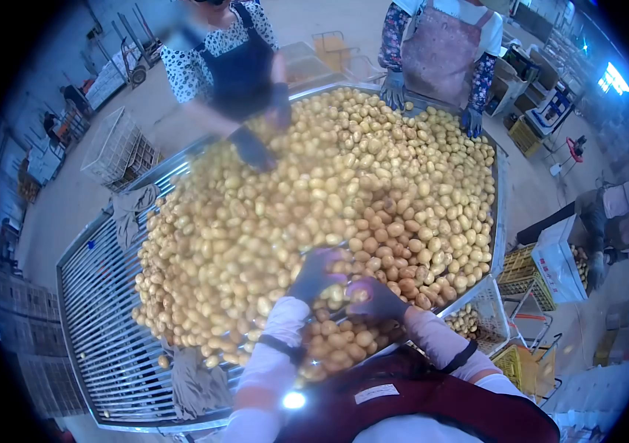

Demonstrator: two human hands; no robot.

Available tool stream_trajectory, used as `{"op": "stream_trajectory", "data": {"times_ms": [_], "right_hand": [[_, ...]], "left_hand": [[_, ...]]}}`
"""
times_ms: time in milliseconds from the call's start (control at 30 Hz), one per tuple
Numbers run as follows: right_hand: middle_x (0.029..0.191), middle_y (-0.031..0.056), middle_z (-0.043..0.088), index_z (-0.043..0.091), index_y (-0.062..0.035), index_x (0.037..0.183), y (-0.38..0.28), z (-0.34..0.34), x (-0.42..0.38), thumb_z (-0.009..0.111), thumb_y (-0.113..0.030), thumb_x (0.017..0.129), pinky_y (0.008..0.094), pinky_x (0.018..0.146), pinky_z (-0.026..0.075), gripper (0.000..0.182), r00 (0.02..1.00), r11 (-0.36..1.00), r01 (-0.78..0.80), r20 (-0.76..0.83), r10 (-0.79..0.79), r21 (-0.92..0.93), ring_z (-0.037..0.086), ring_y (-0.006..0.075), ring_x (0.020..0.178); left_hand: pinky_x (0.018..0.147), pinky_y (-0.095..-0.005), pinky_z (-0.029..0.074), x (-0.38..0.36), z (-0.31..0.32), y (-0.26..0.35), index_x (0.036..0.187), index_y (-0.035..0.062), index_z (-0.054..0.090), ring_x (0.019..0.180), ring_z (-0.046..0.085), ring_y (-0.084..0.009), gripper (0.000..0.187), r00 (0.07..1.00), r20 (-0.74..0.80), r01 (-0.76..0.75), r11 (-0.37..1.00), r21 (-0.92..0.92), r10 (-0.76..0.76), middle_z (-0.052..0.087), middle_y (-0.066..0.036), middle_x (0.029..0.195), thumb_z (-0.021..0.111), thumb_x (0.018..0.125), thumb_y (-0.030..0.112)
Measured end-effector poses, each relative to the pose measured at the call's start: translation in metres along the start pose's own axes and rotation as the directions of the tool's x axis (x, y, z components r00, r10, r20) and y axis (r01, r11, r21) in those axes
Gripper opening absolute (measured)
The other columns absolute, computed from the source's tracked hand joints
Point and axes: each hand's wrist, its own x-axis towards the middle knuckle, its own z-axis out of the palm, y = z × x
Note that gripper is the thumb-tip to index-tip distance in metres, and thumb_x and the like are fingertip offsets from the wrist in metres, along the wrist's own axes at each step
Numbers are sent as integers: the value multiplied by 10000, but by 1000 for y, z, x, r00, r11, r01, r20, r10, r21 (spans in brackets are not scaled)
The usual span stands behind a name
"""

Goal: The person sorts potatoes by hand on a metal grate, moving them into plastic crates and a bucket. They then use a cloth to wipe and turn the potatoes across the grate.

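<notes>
"While both hands are down among the potatoes (277,214), which step would you say is under way?"

"Handling them a few at a time, I'd judge. The left hand (314,273) and the right hand (375,297), both gloved, sit just beside each other at the near part of the pile."

"Are they holding anything?"

"The right hand's fingers curl at a single potato (359,295), but I can't tell whether they grip it. The left hand is bent with its fingertips turned toward the right one; it's blurred, so I can't say if anything is in it."

"And the rest of the pile?"

"It spreads beyond both hands and out past the left one, over a slatted table (107,325). Some browner potatoes (395,244) lie just beyond the right hand, and more potatoes (336,343) lie between the forearms. Well to the right of the right hand is a crate (488,317) with potatoes in it."

"What does the next move call for?"

"A sure hold on that one potato, I think, with the two hands not getting in each other's way. A loose pinch could let it roll back."
</notes>
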Motion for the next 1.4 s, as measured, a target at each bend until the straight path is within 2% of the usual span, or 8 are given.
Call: {"op": "stream_trajectory", "data": {"times_ms": [167,433,533,600,833,1100,1200,1400], "right_hand": [[1451,123,495,479,-99,1419,-11,-14,-36,518,-315,997,440,1014,503,475,991,14,-106,105,82,994,536,265,1287],[1472,130,469,437,-123,1465,-11,-9,-68,504,-442,1001,549,1105,389,567,985,-670,-24,-96,-142,742,480,359,1321],[1318,114,542,511,-89,1345,-14,-16,-108,484,-314,1006,473,1068,418,408,692,278,709,-562,-453,649,519,289,1226],[1133,110,565,546,-87,1188,-14,-16,-150,605,-360,938,401,854,565,375,932,-331,312,-220,287,891,604,264,1023],[1315,267,513,521,-130,1333,80,-25,-377,570,-453,970,248,553,547,488,745,-411,667,-569,348,621,630,264,889],[1332,122,570,518,-30,1371,260,-6,-488,492,-277,1009,379,1077,438,439,-299,641,577,-598,743,507,561,231,1215],[1198,86,618,607,2,1184,134,-45,-285,526,-168,989,365,952,469,272,-8,927,-326,-981,192,184,583,207,1089],[1187,199,557,630,-114,1169,30,-52,-50,667,-204,815,509,1043,366,367,765,695,-223,-565,-310,-683,520,423,1110]], "left_hand": [[985,-381,486,-29,8,49,1284,38,603,1180,569,-260,454,990,-123,59,994,-92,-70,563,-151,1311,716,869,181],[1145,-503,293,-51,113,179,1322,72,538,1358,410,-362,453,883,453,-466,362,808,125,518,-183,1370,591,948,323],[1157,-580,217,-70,150,171,1392,105,500,1388,363,-378,587,789,601,-601,361,713,124,448,-171,1451,624,902,402],[1155,-573,218,-83,158,140,1411,79,471,1388,350,-390,638,707,563,-707,411,576,427,447,-177,1443,616,898,429],[1159,-546,241,-66,79,65,1375,41,501,1383,378,-393,548,918,245,-394,651,649,312,466,-188,1434,618,892,272],[1043,-435,424,8,0,55,1275,38,592,1180,565,-362,368,954,-44,-208,761,615,296,627,-179,1233,595,936,183],[1006,-411,457,37,17,-4,1254,48,619,1129,603,-338,368,972,4,-200,825,529,233,657,-172,1185,627,925,212],[858,-412,513,47,33,-28,1118,45,665,973,656,-298,377,998,34,-65,679,731,60,677,-162,1081,724,842,296]]}}
